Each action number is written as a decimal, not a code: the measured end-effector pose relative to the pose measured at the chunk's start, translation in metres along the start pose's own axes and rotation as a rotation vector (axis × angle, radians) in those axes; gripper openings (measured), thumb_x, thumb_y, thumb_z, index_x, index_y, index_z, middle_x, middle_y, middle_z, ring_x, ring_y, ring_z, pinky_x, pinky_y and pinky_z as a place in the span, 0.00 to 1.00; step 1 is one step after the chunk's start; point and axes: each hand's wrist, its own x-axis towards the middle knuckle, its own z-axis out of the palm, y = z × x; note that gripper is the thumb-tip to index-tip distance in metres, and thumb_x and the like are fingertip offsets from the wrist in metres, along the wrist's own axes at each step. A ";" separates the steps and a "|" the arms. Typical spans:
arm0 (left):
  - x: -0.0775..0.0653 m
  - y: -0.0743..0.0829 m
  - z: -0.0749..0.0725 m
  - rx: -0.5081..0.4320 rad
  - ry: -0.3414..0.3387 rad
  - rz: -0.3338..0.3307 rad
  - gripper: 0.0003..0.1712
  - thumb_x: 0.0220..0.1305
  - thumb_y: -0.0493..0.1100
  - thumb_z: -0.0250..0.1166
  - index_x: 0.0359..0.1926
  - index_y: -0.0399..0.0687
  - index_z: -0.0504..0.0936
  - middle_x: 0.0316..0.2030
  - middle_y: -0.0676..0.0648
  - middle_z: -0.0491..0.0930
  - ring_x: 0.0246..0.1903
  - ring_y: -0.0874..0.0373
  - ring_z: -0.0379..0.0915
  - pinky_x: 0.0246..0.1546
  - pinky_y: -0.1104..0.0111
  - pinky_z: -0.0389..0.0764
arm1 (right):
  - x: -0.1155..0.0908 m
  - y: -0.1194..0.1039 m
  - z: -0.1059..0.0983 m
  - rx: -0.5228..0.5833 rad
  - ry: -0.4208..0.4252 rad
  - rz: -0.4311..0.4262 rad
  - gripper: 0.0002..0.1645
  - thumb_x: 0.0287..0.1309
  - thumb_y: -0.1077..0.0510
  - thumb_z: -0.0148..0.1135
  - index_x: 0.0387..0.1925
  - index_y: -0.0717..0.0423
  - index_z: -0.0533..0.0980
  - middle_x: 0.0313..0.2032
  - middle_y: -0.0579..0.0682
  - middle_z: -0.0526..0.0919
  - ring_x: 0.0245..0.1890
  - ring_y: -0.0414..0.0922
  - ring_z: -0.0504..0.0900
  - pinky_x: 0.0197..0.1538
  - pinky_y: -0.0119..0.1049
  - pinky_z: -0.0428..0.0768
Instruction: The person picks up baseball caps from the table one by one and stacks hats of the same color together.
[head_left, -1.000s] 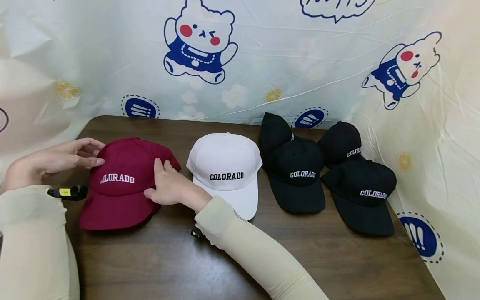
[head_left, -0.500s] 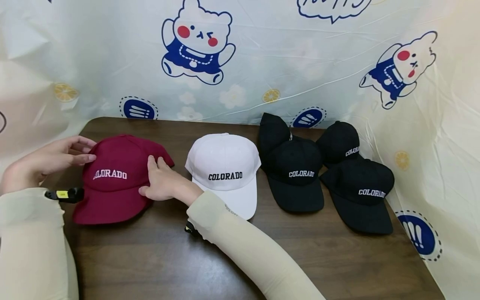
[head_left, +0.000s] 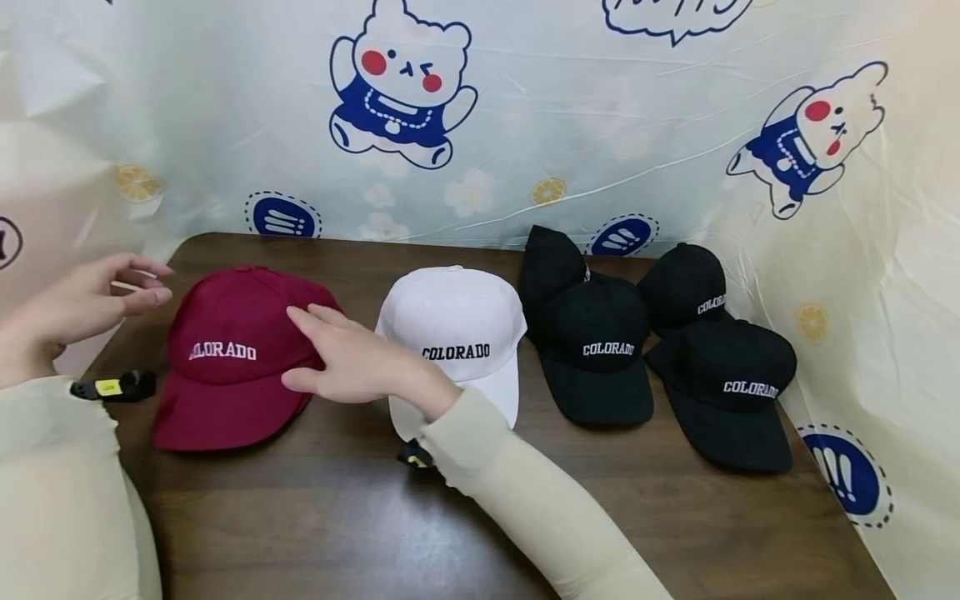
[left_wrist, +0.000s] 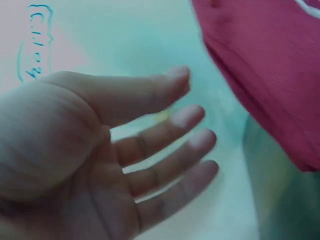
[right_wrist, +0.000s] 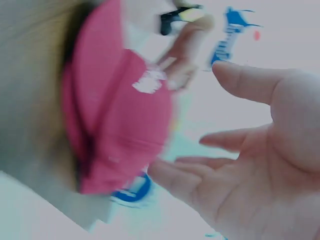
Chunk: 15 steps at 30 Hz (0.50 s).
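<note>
Likely release step: maroon COLORADO baseball cap (head_left: 228, 312) sits on table (head_left: 300, 517) left of white cap (head_left: 453, 308), left hand (head_left: 82, 302) and right hand (head_left: 358, 358) alongside, fingers loosely open, gripping nothing; next move probably needs both hands clear.

The maroon cap (head_left: 243, 317) over there wears white lettering (head_left: 222, 351), the white cap (head_left: 453, 304) black, the black caps (head_left: 600, 308) white, while the table (head_left: 300, 533) shows brown wood grain and the pale sheeting (head_left: 562, 100) blue-clad bears (head_left: 397, 121) and yellow citrus slices (head_left: 548, 191).
</note>
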 end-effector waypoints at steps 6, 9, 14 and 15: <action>-0.004 0.033 -0.012 0.042 0.146 0.002 0.19 0.68 0.52 0.59 0.57 0.56 0.72 0.38 0.63 0.72 0.34 0.77 0.65 0.29 0.78 0.67 | -0.061 0.018 -0.041 0.188 0.148 -0.273 0.37 0.68 0.45 0.54 0.72 0.49 0.55 0.68 0.42 0.57 0.62 0.31 0.60 0.62 0.26 0.61; -0.006 0.056 -0.011 0.056 0.207 0.039 0.19 0.68 0.52 0.59 0.58 0.58 0.73 0.41 0.57 0.73 0.36 0.74 0.65 0.31 0.77 0.65 | -0.094 0.032 -0.056 0.268 0.250 -0.359 0.31 0.67 0.53 0.57 0.68 0.54 0.62 0.64 0.46 0.66 0.55 0.36 0.71 0.56 0.29 0.70; -0.010 0.093 -0.005 0.048 0.296 0.121 0.17 0.67 0.50 0.62 0.56 0.59 0.76 0.39 0.54 0.76 0.36 0.70 0.68 0.31 0.78 0.64 | -0.149 0.050 -0.080 0.301 0.459 -0.356 0.24 0.63 0.67 0.58 0.60 0.62 0.69 0.58 0.54 0.73 0.50 0.47 0.78 0.53 0.45 0.76; -0.011 0.100 -0.003 0.044 0.305 0.137 0.17 0.66 0.49 0.62 0.56 0.59 0.76 0.39 0.53 0.76 0.35 0.70 0.68 0.30 0.79 0.65 | -0.157 0.054 -0.084 0.293 0.498 -0.335 0.23 0.62 0.68 0.58 0.59 0.63 0.70 0.57 0.55 0.74 0.49 0.48 0.78 0.53 0.46 0.76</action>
